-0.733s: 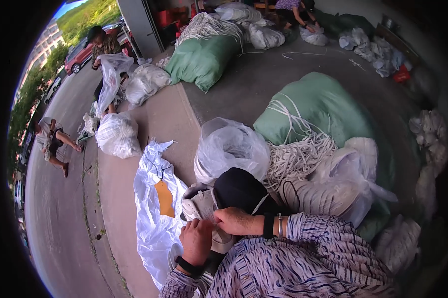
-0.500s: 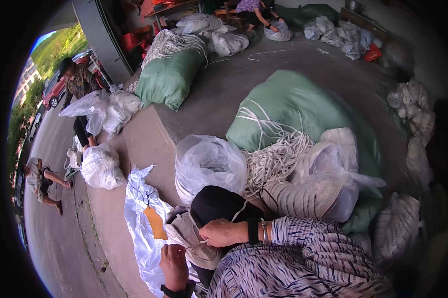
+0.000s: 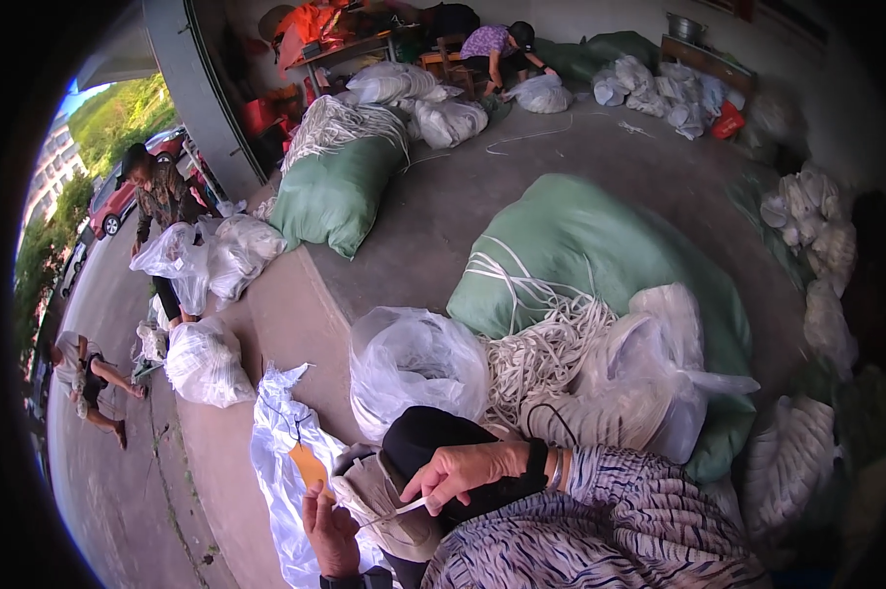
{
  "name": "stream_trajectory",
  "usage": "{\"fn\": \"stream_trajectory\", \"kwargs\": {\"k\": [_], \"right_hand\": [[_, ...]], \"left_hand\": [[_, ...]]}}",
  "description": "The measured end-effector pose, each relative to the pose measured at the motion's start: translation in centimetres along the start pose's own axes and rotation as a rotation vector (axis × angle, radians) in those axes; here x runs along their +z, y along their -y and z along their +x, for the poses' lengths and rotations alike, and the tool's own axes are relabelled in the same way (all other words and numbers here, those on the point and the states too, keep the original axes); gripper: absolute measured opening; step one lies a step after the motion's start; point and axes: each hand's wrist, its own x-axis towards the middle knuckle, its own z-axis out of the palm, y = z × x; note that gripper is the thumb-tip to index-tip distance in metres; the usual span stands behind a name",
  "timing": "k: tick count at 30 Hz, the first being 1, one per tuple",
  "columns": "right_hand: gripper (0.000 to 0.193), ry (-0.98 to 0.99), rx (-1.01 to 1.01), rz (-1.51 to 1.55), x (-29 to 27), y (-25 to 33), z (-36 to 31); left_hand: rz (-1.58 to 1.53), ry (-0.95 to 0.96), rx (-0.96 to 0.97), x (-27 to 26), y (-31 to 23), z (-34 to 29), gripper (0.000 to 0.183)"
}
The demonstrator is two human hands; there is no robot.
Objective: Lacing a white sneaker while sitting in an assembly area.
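Observation:
My right hand (image 3: 463, 471) pinches a thin white strip (image 3: 404, 509) over my lap, its wrist wearing a dark band and a bracelet. My left hand (image 3: 330, 530) sits just below and left of it, fingers curled up toward the strip's lower end beside an orange tag (image 3: 311, 466). A beige cloth (image 3: 389, 510) and a black bundle (image 3: 433, 437) lie on my knees under both hands. A clear plastic bag (image 3: 414, 363) stands right behind them.
A big green sack (image 3: 600, 245) with white cords (image 3: 551, 353) spilling over it lies ahead right. Another green sack (image 3: 335, 191) lies farther back. A white plastic sheet (image 3: 276, 442) lies at left. People stand by filled bags (image 3: 203, 358) at left; one crouches at the back.
The view has tilted up and shows more of the far room. My left hand has dropped lower in the picture, and the right hand now holds the white strip out between them.

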Motion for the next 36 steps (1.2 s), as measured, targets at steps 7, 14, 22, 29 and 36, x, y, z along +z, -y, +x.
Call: {"fn": "stream_trajectory", "kwargs": {"k": [7, 14, 22, 29, 36], "right_hand": [[0.024, -0.137, -0.815, 0.781, -7.2, 5.9, -8.1], [0.038, -0.856, -1.125, 0.727, -16.1, 10.5, -23.4], [0.030, -1.629, -0.735, 0.503, -24.5, 4.5, -48.5], [0.030, -2.104, -0.063, 0.089, -22.2, -4.2, -57.3], [0.040, -1.501, -0.333, 0.187, -22.6, -4.0, -27.0]], "left_hand": [[-0.059, -0.795, 0.370, -27.0, -10.7, -1.1, 0.016], [0.142, -1.592, 0.476, -46.1, -16.7, -16.0, 0.019], [0.094, -1.808, 0.540, -45.8, -17.0, -26.3, 0.021], [-0.010, -1.816, 0.778, -41.5, -22.5, -28.3, 0.023], [0.070, -1.213, 0.301, -29.4, -18.8, -12.6, 0.023]]}}
